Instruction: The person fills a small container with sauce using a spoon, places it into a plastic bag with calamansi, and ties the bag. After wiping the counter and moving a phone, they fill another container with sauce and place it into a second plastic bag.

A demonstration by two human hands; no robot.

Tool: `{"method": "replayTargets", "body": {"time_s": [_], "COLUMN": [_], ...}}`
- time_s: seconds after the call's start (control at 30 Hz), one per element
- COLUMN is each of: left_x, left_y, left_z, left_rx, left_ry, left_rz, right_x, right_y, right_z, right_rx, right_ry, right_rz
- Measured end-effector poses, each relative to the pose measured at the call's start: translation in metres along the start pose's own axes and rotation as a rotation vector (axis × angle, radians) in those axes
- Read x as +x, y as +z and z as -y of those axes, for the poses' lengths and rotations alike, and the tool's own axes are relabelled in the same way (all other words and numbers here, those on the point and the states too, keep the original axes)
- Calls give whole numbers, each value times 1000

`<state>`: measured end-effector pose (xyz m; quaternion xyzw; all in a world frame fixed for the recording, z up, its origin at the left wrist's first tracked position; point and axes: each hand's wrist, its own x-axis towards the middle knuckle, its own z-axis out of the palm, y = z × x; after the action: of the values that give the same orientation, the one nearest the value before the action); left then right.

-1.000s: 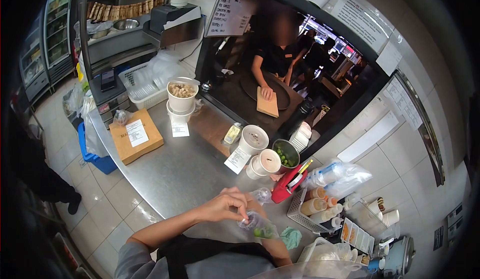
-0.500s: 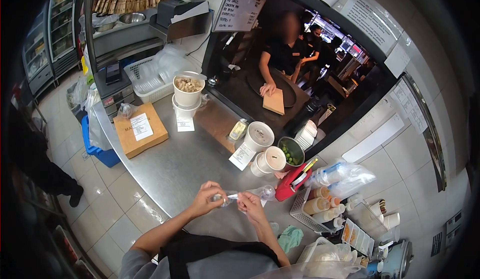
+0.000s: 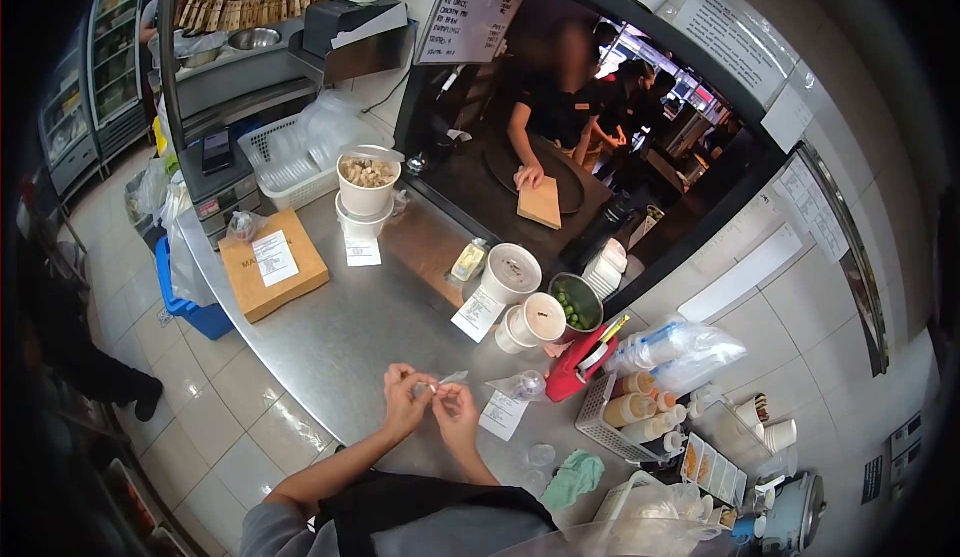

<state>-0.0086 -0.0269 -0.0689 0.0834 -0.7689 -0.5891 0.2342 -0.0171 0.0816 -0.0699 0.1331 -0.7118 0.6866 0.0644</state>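
Note:
Close together over the steel counter, my left hand and my right hand pinch a small clear plastic bag. Its loose end sticks out above my right fingers. Whatever the bag contains is hidden by my fingers. To the right of my hands lie a printed receipt and a small tied clear bag, which touches the receipt's upper end. Past them stands a red tape dispenser. Lidded paper bowls with a receipt attached are beyond my hands.
A brown cardboard box sits at the counter's left, near stacked food tubs. A metal bowl of green limes and a sauce-bottle basket stand right. A co-worker's hand touches a brown box in the pass window.
My hands have drawn nearer to each other and shifted slightly left. The receipt and small tied bag, partly covered before, now show fully.

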Motion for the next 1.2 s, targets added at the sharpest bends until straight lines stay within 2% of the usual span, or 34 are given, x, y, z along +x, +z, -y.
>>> {"method": "replayTargets", "body": {"time_s": [0.17, 0.27, 0.37, 0.47, 0.67, 0.77, 0.87, 0.97, 1.07, 1.17, 1.2], "left_x": [-11, -12, -12, -12, -7, -6, -1, 4, 7, 6, 4], "left_y": [11, 17, 15, 13, 8, 11, 10, 1, -16, -21, -21], "left_z": [9, 26, 22, 20, 2, 4, 19, 34, 18, 31, 32], "left_rx": [-133, -183, -163, -68, 14, -217, -470, -409, -359, -436, -438], "left_ry": [-245, -284, -339, -285, -196, -276, -385, -413, -504, -583, -575], "left_rz": [-97, -117, -89, -75, -41, -9, 102, 229, 398, 541, 532], "right_x": [2, 9, 8, 9, 13, 17, 19, 22, 32, 38, 39], "right_y": [3, 3, 3, 6, 4, 5, -1, -7, -23, -28, -30], "right_z": [5, 0, 0, -18, -16, -17, -19, 3, 16, 33, 37], "right_rx": [-75, -81, -41, 108, 69, 199, 270, -93, -616, -648, -678], "right_ry": [-31, -111, -58, -48, -22, 46, 115, -86, -570, -722, -735], "right_rz": [-39, -2, 24, 19, 54, 19, 94, 101, 356, 512, 550]}}
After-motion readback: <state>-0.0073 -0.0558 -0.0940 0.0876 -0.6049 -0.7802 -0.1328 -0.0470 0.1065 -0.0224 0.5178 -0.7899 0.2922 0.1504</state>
